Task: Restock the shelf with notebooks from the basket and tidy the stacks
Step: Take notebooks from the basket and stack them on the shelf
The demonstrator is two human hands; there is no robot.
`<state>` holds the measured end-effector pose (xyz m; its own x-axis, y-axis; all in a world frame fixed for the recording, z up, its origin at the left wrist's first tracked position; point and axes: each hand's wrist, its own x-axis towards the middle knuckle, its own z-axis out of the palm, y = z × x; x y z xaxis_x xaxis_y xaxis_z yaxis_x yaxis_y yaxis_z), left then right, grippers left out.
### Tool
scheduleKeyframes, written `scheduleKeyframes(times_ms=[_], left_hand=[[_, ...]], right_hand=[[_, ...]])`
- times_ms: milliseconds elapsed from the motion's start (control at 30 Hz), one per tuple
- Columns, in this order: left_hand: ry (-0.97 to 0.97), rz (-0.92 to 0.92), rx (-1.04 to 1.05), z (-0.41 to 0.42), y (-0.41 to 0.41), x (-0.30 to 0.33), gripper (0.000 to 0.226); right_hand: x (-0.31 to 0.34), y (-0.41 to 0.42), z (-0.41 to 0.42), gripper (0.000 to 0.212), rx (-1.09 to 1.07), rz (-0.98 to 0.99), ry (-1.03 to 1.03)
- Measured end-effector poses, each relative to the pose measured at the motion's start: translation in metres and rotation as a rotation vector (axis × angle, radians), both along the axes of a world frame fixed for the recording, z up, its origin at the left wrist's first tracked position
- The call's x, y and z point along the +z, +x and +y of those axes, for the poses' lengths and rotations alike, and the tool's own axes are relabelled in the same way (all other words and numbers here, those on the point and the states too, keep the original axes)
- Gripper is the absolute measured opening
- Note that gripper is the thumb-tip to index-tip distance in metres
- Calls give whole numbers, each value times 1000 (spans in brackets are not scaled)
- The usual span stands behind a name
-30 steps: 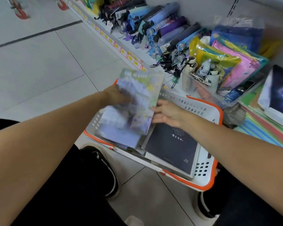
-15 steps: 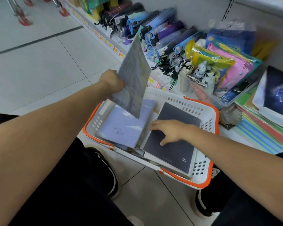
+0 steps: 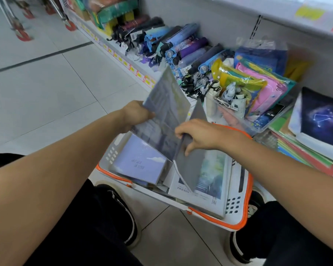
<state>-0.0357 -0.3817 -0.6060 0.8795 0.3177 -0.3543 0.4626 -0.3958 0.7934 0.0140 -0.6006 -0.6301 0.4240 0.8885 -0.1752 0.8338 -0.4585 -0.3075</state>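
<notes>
Still at the picking-up step, nothing shelved. Left hand (image 3: 135,116) gripped a grey-blue notebook (image 3: 161,116) upright above the basket (image 3: 240,223); right hand (image 3: 202,134) pinched a dark notebook (image 3: 192,150) (tilted up off the pile). Next, probably: gather both, carry to the shelf stack (image 3: 304,156).

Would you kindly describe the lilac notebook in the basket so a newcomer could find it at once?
Start at the white basket with the orange rim on the floor. In its left half, under the notebook that the left hand holds up, the lilac notebook lies flat. Its pale purple cover with a small white cloud sets it apart.
</notes>
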Motion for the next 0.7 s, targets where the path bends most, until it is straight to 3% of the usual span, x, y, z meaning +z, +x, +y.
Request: scheduleKeyframes(times_ms=[100, 200, 333, 500, 567, 700], left_hand=[[-175, -1, -94, -13, 0, 7, 23], [-160, 19, -169, -21, -3, 16, 33], [-224, -77, -110, -31, -8, 29, 35], [-402, -14, -222, -38, -20, 49, 89], [-495, 33, -293, -36, -21, 51, 101], [-644, -7, -414, -33, -25, 47, 69]], right_hand=[[37, -3, 21, 46, 41, -88, 60], [60, 0, 28, 50, 20, -155, 148], [79, 4, 28, 59, 29, -137, 291], [95, -3, 22, 77, -31, 7, 380], [99, -5, 18, 84, -70, 22, 405], [94, -2, 13, 105, -97, 105, 468]])
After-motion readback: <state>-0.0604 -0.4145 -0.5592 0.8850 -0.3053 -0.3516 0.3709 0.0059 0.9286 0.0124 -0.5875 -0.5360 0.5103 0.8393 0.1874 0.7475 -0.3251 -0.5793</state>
